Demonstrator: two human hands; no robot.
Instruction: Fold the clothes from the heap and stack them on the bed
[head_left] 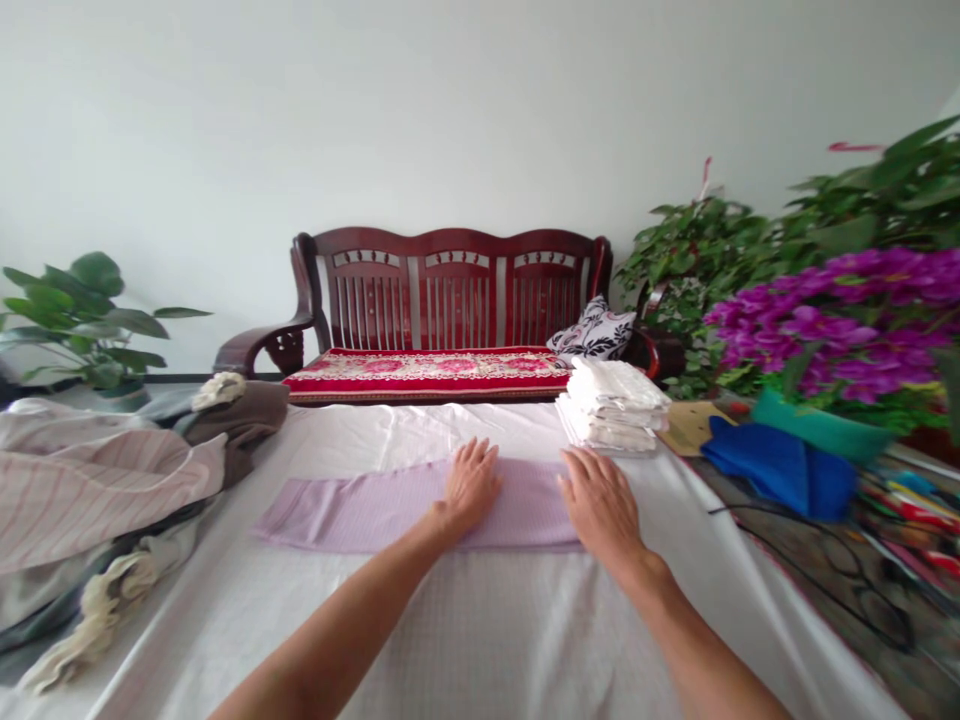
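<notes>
A long lilac cloth point(352, 508), folded into a strip, lies across a white-covered table point(480, 630). My left hand point(471, 484) rests flat on the cloth near its middle, fingers stretched out. My right hand point(600, 500) lies flat on the cloth's right end, fingers together and extended. Neither hand holds anything. Just beyond my right hand sits a stack of folded white cloths point(613, 404).
A heap of striped and brown laundry point(105, 490) covers the table's left side. A blue cloth point(780, 466), purple flowers in a green pot point(825, 340) and a black cable point(832, 590) lie at the right. A dark wooden bench point(442, 310) with a red cushion stands behind.
</notes>
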